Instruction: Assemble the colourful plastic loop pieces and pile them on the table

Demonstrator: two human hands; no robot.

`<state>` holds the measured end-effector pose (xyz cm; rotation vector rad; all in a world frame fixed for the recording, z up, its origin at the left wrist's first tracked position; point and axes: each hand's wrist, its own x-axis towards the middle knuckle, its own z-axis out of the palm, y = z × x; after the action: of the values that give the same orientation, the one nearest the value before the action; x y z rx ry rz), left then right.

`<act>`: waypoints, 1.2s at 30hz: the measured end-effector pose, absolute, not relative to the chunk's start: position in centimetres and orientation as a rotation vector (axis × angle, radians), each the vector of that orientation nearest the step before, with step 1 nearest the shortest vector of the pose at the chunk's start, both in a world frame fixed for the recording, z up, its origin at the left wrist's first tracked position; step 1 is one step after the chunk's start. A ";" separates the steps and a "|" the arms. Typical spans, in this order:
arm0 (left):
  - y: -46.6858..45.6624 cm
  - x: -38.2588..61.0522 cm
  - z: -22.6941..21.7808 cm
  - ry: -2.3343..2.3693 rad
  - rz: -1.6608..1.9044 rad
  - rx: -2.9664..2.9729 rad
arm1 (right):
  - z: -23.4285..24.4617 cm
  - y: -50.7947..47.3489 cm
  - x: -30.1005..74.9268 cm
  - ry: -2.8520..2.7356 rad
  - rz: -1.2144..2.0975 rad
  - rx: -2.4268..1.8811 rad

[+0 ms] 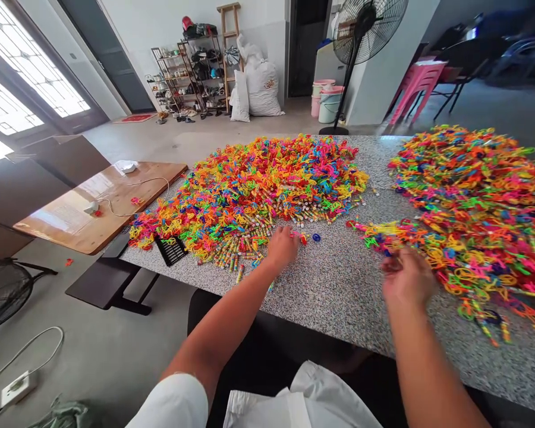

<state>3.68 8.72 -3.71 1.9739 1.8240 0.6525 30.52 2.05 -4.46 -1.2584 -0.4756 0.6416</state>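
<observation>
I sit at a speckled stone table [339, 285]. A big heap of bright plastic loops [267, 178] lies at its left, with several small striped tubes [236, 246] along the near edge. A second heap [481, 208] spreads at the right. My left hand [282, 246] rests at the edge of the left heap, fingers curled down over small pieces, beside a red piece [303, 239] and a blue ring [316, 237]. My right hand [405, 276] hovers at the near left edge of the right heap; it is blurred and its fingers are unclear.
A black ribbed tray [172, 249] lies at the table's left edge. A low wooden table [71, 220] with a cable stands further left. A standing fan [361, 35], buckets [327, 101], white sacks [261, 89], a shoe rack [196, 71] and pink stools [417, 83] are behind.
</observation>
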 end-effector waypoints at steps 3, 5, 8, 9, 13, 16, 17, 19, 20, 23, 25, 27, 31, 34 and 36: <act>10.8 3.9 -3.7 1.844 0.400 2.080 | -4.5 4.0 32.9 -0.329 0.713 -1.196; 11.2 3.7 -3.7 1.807 0.285 2.106 | -4.5 5.3 31.5 -0.456 0.846 -1.301; 10.8 2.7 -4.2 1.728 0.290 2.121 | -4.4 7.9 26.3 -0.984 0.955 -1.601; 10.4 2.3 -4.4 1.704 0.318 2.104 | -4.4 9.0 24.5 -1.219 0.908 -1.729; 8.6 0.0 -5.3 1.674 0.523 1.833 | -4.3 13.7 18.8 -1.646 0.701 -1.975; 7.2 -1.6 -5.4 1.586 0.737 1.575 | -4.3 16.5 16.7 -1.684 0.663 -2.068; 6.8 -2.0 -5.2 1.538 0.778 1.508 | -4.3 17.1 16.2 -1.690 0.659 -2.103; 6.2 -2.8 -4.7 1.436 0.827 1.372 | -4.3 18.0 15.6 -1.691 0.667 -2.160; 5.9 -3.2 -4.4 1.390 0.853 1.296 | -4.2 18.2 15.5 -1.686 0.678 -2.179; 5.4 -3.9 -3.6 1.315 0.951 1.074 | -3.7 18.0 15.8 -1.660 0.737 -2.193; 5.1 -4.2 -3.3 1.282 0.987 0.977 | -3.5 17.1 16.3 -1.637 0.804 -2.164; 4.8 -4.2 -3.2 1.228 0.999 0.920 | -3.3 15.5 16.8 -1.613 0.914 -2.097; 4.1 -3.6 -3.2 1.135 1.049 0.868 | -3.6 10.3 17.0 -1.543 1.196 -1.856; 3.7 -2.7 -3.1 1.086 1.053 0.864 | -4.1 6.2 16.4 -1.265 1.480 -1.446; 3.4 -2.1 -2.9 1.059 1.032 0.881 | -4.3 4.3 15.8 -1.000 1.599 -1.146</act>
<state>-2.12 3.42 -2.88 0.8813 1.0586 1.0325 15.80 4.34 -4.31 -1.1457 -1.0001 1.5993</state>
